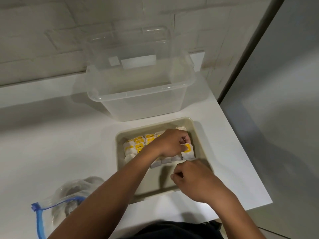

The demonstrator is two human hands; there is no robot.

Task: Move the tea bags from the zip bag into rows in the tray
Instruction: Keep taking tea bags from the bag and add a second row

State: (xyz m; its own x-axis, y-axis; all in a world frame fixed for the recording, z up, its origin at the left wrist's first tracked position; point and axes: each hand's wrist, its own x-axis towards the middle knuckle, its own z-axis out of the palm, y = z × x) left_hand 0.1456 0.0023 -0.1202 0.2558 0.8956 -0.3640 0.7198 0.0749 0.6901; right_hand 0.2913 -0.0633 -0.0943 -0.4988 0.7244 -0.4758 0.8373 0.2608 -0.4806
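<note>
Tea bags [138, 144] sat in rows in the beige tray [200, 133], filling its far part; yellow tags showed on the left and middle ones. Near part of the tray floor was bare. One tea bag with a yellow tag [187, 152] stood at the right end of the front row, close to the tray's right wall.

Left hand [170, 143] reached across the rows from the left, fingers pinched narrow at that bag's tag. The forearm covered the middle of the rows, so the bags under it couldn't be counted. Right hand [193, 178] was over the tray's near right part, fingers curled tight, thumb and forefinger up against the bottom edge of the same bag. Couldn't tell whether it was gripping the bag or just touching it.

Zip bag [65, 200] lay on the white counter [51, 144] well to the left of the tray, near the front edge, blue zip strip at its near side. Grey lumps showed through the plastic; blurred, couldn't make out what they were.

Clear tub [138, 94] stood just behind the tray, almost touching its far rim, nothing visible inside. Clear lid [127, 40] leaned behind it against the white brick wall [43, 31]. Grey panel [276, 83] ran down the right side past the counter edge. Dark clothing [172, 230] at bottom centre.
</note>
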